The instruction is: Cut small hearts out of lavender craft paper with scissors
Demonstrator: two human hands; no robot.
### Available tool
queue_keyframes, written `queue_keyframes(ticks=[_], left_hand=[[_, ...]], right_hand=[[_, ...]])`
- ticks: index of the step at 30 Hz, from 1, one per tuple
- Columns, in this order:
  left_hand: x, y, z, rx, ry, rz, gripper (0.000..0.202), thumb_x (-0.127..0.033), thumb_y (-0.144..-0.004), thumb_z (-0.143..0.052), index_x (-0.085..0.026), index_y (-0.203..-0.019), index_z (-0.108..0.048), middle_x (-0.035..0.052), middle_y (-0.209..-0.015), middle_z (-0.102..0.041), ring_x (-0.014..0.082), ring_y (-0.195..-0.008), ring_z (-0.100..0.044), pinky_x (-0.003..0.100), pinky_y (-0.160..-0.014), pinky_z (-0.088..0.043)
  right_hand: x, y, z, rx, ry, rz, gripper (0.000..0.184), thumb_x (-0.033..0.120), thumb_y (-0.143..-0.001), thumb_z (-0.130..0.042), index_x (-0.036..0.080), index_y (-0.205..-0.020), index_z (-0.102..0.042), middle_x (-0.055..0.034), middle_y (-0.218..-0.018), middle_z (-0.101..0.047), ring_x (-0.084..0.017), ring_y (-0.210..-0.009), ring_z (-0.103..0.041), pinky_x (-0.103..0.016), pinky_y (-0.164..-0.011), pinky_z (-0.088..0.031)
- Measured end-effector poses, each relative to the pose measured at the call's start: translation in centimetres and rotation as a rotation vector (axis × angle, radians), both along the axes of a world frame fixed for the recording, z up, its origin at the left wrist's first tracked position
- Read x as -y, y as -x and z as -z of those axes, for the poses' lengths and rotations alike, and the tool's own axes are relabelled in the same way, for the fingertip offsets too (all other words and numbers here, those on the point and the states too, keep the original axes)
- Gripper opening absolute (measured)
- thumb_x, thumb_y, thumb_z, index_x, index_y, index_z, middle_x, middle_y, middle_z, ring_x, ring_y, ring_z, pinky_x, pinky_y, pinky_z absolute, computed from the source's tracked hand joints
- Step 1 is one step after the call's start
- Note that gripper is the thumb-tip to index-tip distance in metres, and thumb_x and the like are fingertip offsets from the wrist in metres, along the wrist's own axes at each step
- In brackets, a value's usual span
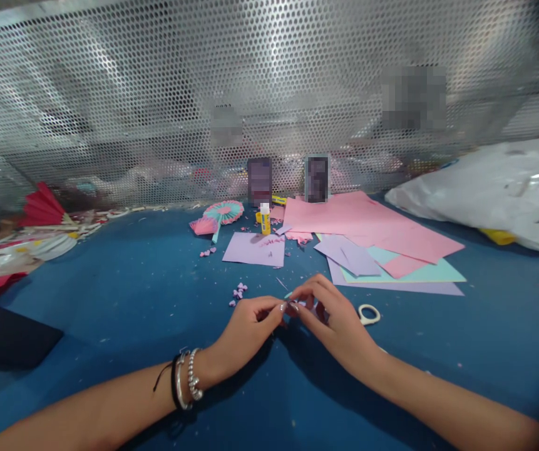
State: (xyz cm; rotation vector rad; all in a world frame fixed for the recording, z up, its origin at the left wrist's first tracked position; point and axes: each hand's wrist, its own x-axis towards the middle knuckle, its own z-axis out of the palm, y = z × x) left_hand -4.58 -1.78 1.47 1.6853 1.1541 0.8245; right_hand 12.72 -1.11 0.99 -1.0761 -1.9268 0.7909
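My left hand, with bracelets at the wrist, is closed in a pinch at the middle of the blue table. Fingertip to fingertip with it, my right hand pinches too. What lies between the fingers is too small and covered to name; a bit of light green shows behind them. Small purple folded paper pieces rest just beyond my left hand. White-handled scissors lie partly hidden beside my right hand. Farther back is a purple paper sheet with pink scraps on it.
A glue stick stands behind the purple sheet. Left of it lie pink and green paper fans. Pink paper sheets spread at the right, near a white plastic bag. Two phones lean against the perforated metal screen.
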Motion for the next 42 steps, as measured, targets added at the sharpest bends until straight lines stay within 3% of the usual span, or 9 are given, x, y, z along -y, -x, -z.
queue_keyframes(ticks=[16,28,42], left_hand=[[0.12,-0.15,-0.05,0.024,0.004,0.015,0.029,-0.030,-0.086,-0.044,-0.012,-0.076,-0.064,0.0025,-0.070,-0.057,0.0119,-0.066,-0.048,0.022,-0.061,-0.038],[0.09,-0.14,-0.22,0.055,0.022,-0.017,0.028,-0.029,-0.085,-0.047,-0.014,-0.094,-0.069,0.0057,-0.079,-0.066,0.0126,-0.067,-0.053,0.022,-0.059,-0.041],[0.11,-0.16,-0.43,0.078,0.052,-0.006,0.026,-0.028,-0.086,-0.047,-0.014,-0.086,-0.068,0.0028,-0.073,-0.061,0.0113,-0.065,-0.049,0.021,-0.058,-0.037]], right_hand=[[-0.05,0.03,0.06,0.015,-0.050,-0.002,0.010,0.017,-0.084,-0.048,0.021,-0.088,-0.055,-0.0022,-0.088,-0.049,-0.011,-0.065,-0.049,-0.024,-0.056,-0.041],[0.13,-0.15,-0.02,0.030,-0.085,-0.007,0.009,0.015,-0.083,-0.047,0.021,-0.087,-0.050,-0.0018,-0.085,-0.048,-0.011,-0.065,-0.047,-0.024,-0.055,-0.040],[0.01,-0.20,-0.01,0.043,-0.083,-0.035,0.022,0.005,-0.076,-0.045,0.023,-0.088,-0.050,-0.0010,-0.090,-0.046,-0.012,-0.072,-0.048,-0.025,-0.060,-0.038]])
